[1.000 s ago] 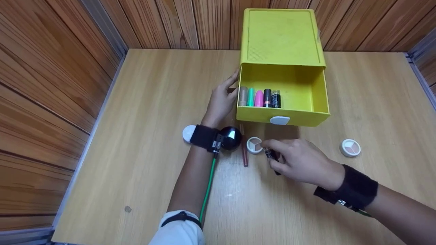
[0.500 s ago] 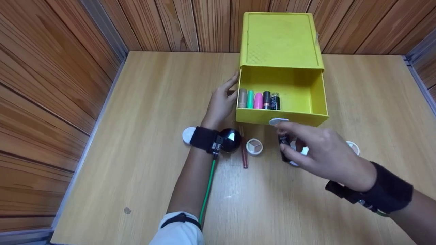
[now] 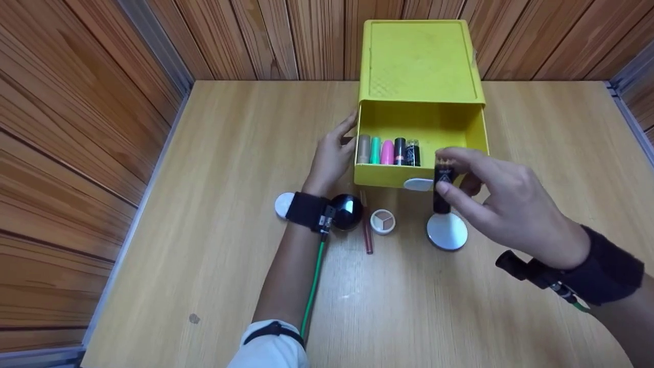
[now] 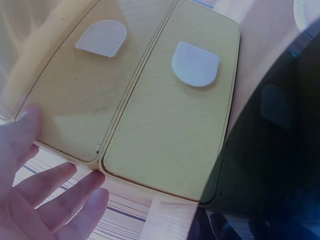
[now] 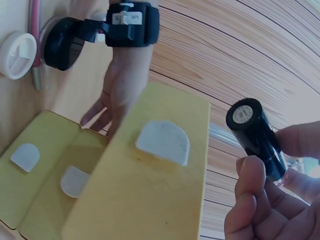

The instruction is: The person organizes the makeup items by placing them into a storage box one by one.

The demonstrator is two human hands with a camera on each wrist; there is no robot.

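My right hand (image 3: 516,204) pinches a black lipstick tube (image 3: 442,189) with a clear end, upright in front of the drawer's right part. In the right wrist view its black base with a round label faces the camera. The yellow drawer (image 3: 378,175) is pulled out of the yellow drawer box (image 3: 421,61). Along its left front stand several tubes, among them a green tube (image 3: 375,150), a pink tube (image 3: 388,152) and a black one with a clear cap (image 3: 413,153). My left hand (image 3: 329,156) rests against the box's left side, fingers extended.
On the table lie a round mirror-like disc (image 3: 447,232), a three-part makeup palette (image 3: 382,222), a reddish-brown pencil (image 3: 368,235) and a white round thing (image 3: 283,205) partly behind the left wristband. Two shut drawers (image 4: 170,125) sit below the open one.
The right hand has lifted the lipstick off the table area, moving right and up toward the drawer. The disc has come into sight beneath it. The left hand stays put.
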